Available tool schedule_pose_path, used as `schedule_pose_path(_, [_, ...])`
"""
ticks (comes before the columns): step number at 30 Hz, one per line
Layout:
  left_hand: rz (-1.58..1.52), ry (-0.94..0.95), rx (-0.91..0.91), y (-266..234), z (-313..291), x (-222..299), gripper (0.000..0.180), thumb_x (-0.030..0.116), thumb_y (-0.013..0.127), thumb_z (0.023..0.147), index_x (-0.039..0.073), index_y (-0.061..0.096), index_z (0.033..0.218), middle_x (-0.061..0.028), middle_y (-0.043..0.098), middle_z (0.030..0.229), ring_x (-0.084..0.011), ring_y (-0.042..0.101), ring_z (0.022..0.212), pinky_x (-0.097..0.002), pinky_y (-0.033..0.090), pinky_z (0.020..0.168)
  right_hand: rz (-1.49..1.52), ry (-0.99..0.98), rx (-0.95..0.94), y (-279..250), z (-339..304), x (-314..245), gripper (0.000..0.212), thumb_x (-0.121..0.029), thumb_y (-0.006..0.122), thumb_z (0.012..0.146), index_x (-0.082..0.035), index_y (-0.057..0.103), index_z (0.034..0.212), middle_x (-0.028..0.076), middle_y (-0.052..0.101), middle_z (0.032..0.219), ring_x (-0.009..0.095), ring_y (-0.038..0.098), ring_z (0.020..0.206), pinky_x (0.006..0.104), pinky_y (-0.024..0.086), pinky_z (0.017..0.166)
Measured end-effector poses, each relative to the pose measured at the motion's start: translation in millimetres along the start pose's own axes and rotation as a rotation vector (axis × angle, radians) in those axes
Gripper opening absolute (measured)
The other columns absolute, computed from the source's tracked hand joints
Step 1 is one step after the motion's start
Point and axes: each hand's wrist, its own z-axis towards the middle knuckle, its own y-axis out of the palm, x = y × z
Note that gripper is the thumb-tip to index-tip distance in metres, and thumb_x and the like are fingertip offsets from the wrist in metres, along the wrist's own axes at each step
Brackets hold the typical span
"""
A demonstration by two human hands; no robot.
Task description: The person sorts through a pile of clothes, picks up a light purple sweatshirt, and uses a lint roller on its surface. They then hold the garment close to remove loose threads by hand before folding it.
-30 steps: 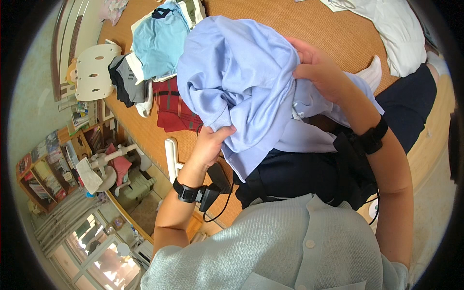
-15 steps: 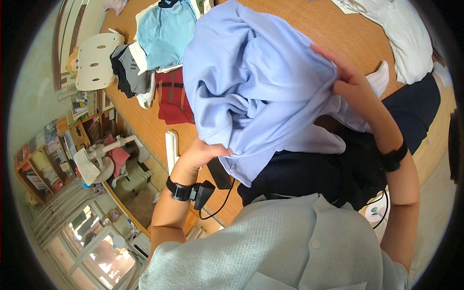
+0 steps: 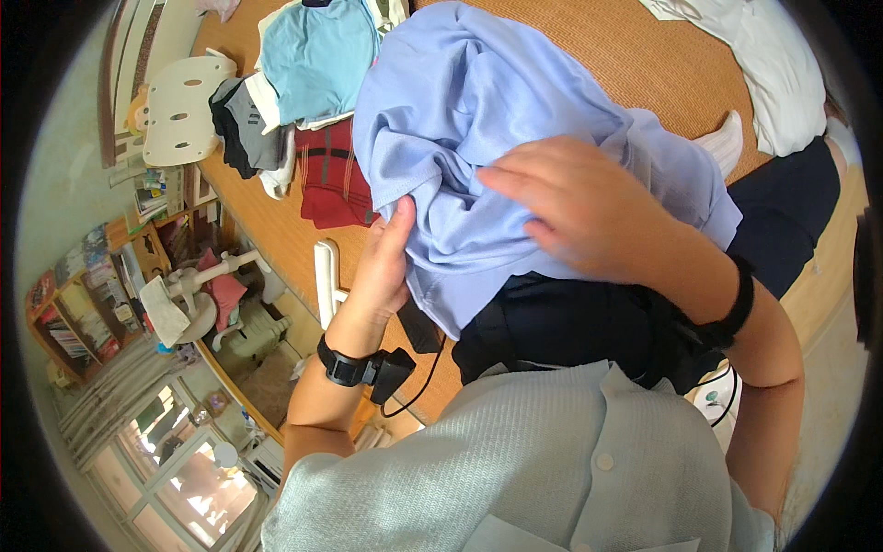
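A crumpled lavender-blue shirt (image 3: 487,101) lies bunched over my lap and the woven mat before me. My left hand (image 3: 384,267) grips its near left edge, thumb on top and fingers out of sight beneath the cloth. Over the middle of the shirt is my right hand (image 3: 593,212), fingers stretched toward the left and thumb apart, with nothing gripped. Whether its fingertips touch the folds I cannot tell. Part of the shirt spreads out to the right beyond my right wrist.
A light-blue top (image 3: 322,60), a grey garment (image 3: 258,129) and a red checked cloth (image 3: 336,175) lie at the far left of the mat (image 3: 635,55). White clothing (image 3: 777,78) is at the far right. A cable (image 3: 426,386) hangs near my left wrist.
My right hand has let go of the shirt's right edge and moved left over its middle. The right part has dropped and spread out. My left hand has shifted slightly up.
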Motion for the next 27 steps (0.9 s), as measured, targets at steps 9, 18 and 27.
schedule_pose_path(9, [-0.877, 0.070, -0.351, -3.6, -6.3, 7.8, 0.073, 0.059, 0.032, 0.089, 0.003, 0.030, 0.136, -0.0132, 0.040, 0.136, -0.0297, 0.037, 0.126, -0.0438, 0.026, 0.106, 0.242, -0.108, -0.406, -4.4, 2.0, -42.7, 0.028, -0.014, 0.049, 0.079, -0.005, 0.059, 0.103, 0.008, 0.057, 0.073, 0.025, 0.058, 0.070, 0.0344, 0.043, 0.064])
schedule_pose_path(18, [-0.824, 0.108, -0.467, 0.4, -5.8, 9.5, 0.070, 0.056, 0.029, 0.092, 0.001, 0.032, 0.135, -0.0154, 0.039, 0.136, -0.0314, 0.038, 0.124, -0.0433, 0.026, 0.106, 0.227, -0.030, -0.386, -11.9, 1.8, -37.6, 0.028, -0.013, 0.051, 0.078, -0.011, 0.061, 0.103, 0.007, 0.055, 0.073, 0.025, 0.058, 0.066, 0.0351, 0.047, 0.062])
schedule_pose_path(27, [-0.717, 0.156, -0.347, -2.3, -14.2, 14.8, 0.071, 0.056, 0.030, 0.091, -0.001, 0.033, 0.133, -0.0175, 0.045, 0.130, -0.0317, 0.044, 0.119, -0.0441, 0.034, 0.102, 0.250, -0.019, -0.233, -17.5, 8.2, -42.0, 0.023, -0.007, 0.057, 0.070, -0.007, 0.058, 0.093, 0.008, 0.053, 0.105, 0.022, 0.059, 0.061, 0.0300, 0.048, 0.056])
